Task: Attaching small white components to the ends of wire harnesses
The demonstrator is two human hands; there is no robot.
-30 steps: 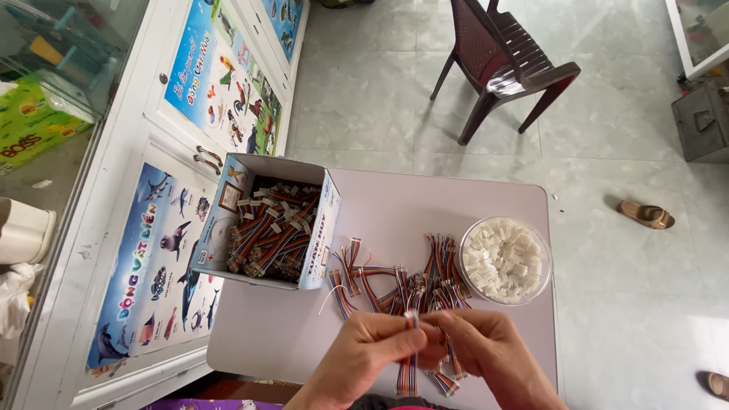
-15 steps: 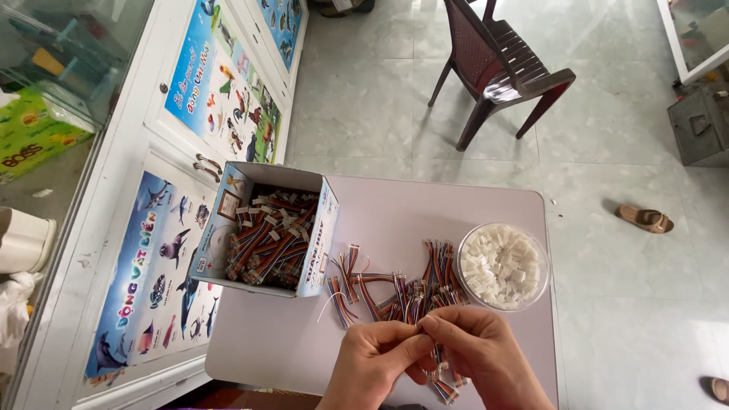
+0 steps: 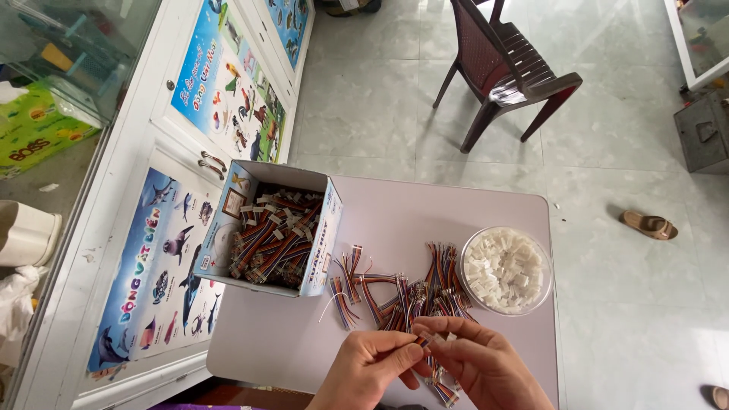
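While both hands meet at the near edge of the table (image 3: 471, 220), the left hand (image 3: 370, 370) pinches a short multicoloured wire lead (image 3: 422, 341) between thumb and forefinger, and the right hand (image 3: 480, 363) closes its fingertips on the same lead, where a small white connector piece seems to sit, though it is too small to tell. Just beyond the grip lies a loose pile of similar wire leads (image 3: 402, 292). Farther off to the right of the grip stands a clear round tub of white connectors (image 3: 506, 270); to the left, an open cardboard box of wire bundles (image 3: 275, 231).
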